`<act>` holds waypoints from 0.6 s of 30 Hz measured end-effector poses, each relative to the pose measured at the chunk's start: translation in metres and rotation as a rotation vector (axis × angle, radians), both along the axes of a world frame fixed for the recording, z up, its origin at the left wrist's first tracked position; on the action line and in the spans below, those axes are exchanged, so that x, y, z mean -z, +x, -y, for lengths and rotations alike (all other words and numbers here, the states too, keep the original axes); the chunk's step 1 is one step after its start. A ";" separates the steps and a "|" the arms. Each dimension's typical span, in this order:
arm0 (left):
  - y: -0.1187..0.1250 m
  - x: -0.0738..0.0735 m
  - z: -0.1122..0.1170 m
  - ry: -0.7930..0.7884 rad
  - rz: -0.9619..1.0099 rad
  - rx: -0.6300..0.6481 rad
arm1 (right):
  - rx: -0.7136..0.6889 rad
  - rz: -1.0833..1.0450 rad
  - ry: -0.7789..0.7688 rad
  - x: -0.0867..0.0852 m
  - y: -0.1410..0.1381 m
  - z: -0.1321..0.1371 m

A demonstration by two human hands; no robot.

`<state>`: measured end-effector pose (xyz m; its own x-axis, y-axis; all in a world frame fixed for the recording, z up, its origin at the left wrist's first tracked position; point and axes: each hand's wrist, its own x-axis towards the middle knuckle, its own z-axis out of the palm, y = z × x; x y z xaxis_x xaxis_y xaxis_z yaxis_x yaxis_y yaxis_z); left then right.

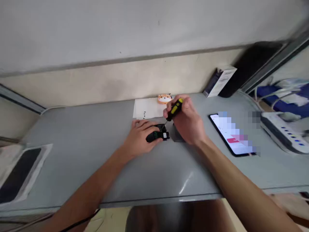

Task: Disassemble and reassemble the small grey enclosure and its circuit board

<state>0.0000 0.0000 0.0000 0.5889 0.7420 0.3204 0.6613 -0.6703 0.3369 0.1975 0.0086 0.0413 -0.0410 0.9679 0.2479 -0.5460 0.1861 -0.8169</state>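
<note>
My left hand (139,135) grips a small black device (158,134) with a green part showing, holding it down on the grey table (84,145). My right hand (187,120) is closed round a screwdriver (175,109) with a black and yellow handle. Its thin tip points down at the top of the device. Just behind the device lies a white sheet of paper (148,108) with several tiny dark screws on it. An orange cartoon-animal figure (164,98) sits at the sheet's far edge.
A lit phone (233,133) lies to the right of my right hand. A white power strip (283,130) and cables sit at far right. A small box (219,81) leans by the wall. A dark tablet in a white sleeve (19,172) lies at left.
</note>
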 end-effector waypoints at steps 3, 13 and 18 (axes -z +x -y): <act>0.000 -0.002 0.000 -0.019 -0.005 -0.002 | 0.002 0.024 0.006 -0.001 -0.003 -0.001; 0.000 -0.003 0.000 -0.023 0.010 0.020 | -0.027 -0.001 0.004 0.001 0.004 0.004; 0.001 -0.002 -0.001 -0.008 0.046 0.019 | -0.020 -0.002 0.010 -0.001 0.005 0.001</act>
